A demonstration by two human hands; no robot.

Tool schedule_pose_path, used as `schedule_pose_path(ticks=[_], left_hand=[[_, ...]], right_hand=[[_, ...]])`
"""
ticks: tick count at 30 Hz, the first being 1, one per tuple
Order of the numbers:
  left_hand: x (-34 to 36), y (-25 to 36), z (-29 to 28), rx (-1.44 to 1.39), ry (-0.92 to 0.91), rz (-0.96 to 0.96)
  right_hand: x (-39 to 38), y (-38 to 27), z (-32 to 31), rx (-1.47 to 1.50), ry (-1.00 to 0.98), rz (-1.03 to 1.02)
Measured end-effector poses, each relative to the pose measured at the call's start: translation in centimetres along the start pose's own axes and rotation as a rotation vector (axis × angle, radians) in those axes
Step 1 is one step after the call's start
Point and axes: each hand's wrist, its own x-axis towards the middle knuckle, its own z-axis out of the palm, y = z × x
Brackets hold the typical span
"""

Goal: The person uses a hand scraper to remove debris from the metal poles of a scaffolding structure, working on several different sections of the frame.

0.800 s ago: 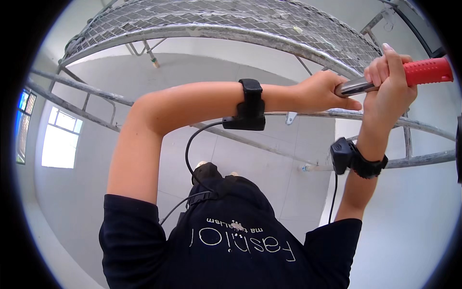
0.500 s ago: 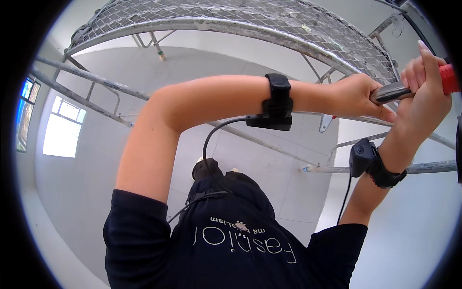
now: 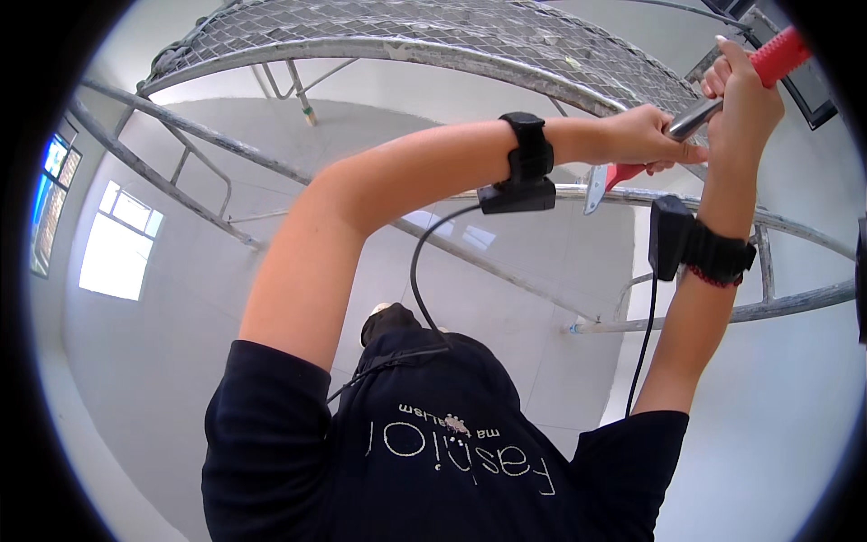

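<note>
Up at the far right, my right hand is closed around a rod-like tool with a shiny metal shaft and a red textured grip. My left hand is closed around the near end of that shaft, left of my right hand. Under the left hand sticks out a second tool with a red handle and a flat metal blade; the left fingers seem to hold it too. The red grip's far end runs out toward the dark rim, so what it leads to is hidden.
A scaffold with a mesh platform stands ahead, its splattered rails crossing in front of me. Another rail lies at right. Grey tiled floor is below. Black wrist devices trail cables along my arms.
Both hands have moved up and left with the rod-like tool, which now tilts more steeply. The red-handled bladed tool has risen with my left hand and shows more.
</note>
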Motion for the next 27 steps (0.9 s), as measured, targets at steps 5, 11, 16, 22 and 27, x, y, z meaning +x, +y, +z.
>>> schedule_pose_path(ticks=[5, 11, 16, 22, 27], left_hand=[[-1.5, -1.8, -1.3, 0.024, 0.074, -0.114], [-5.5, -2.3, -4.1, 0.157, 0.059, -0.238], [-4.0, -1.1, -3.1, -0.051, -0.024, -0.022], [-5.5, -2.3, -3.7, 0.090, 0.009, -0.165], [-8.6, -4.7, -6.2, 0.175, 0.021, -0.310]], right_hand=[[-2.7, 1.1, 1.6, 0.186, 0.067, 0.103], [-6.6, 3.4, 4.3, 0.240, 0.110, 0.198], [-5.0, -0.9, 5.4, -0.006, -0.062, 0.082], [-6.5, 2.0, 4.4, 0.149, 0.136, 0.129], [-9.7, 4.6, 6.0, 0.247, 0.109, 0.236]])
